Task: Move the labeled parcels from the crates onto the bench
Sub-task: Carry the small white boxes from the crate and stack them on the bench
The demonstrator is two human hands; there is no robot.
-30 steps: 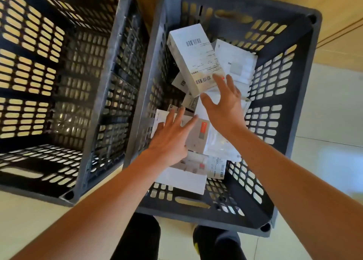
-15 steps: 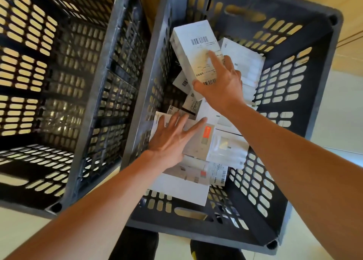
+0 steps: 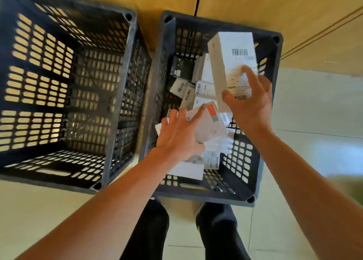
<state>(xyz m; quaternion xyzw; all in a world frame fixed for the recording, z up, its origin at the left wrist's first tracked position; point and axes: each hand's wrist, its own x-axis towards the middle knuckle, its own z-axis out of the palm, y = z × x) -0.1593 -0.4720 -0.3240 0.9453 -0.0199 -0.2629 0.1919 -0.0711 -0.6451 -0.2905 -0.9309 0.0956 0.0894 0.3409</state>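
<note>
Two dark slatted plastic crates stand side by side on a pale floor, against a tan wall panel point(image 3: 275, 8). The left crate point(image 3: 64, 94) shows only its perforated walls and bottom. The right crate point(image 3: 243, 161) holds a loose heap of labeled parcels.

Both of the person's bare forearms reach down into the right crate, above two dark-clad legs point(image 3: 153, 230) at the bottom of the view.

The tall white box point(image 3: 231, 63), with a barcode label on its upper face, is tilted up above the heap near the crate's far right corner. The right hand point(image 3: 249, 104) grips its lower end, thumb on the left edge and fingers curled over the labeled face.

The left hand point(image 3: 176, 134) holds a flat grey-white parcel point(image 3: 212, 126) with an orange-and-grey sticker, its fingers spread across the parcel's near-left part and its thumb under the near edge. The parcel is tilted above the other packages.

Below lie smaller white boxes with barcodes point(image 3: 198, 88), a black box point(image 3: 181, 68) toward the far left of the crate, and flat white envelopes point(image 3: 188, 169) at the near side. The picture is slightly blurred, so the label print cannot be read.
</note>
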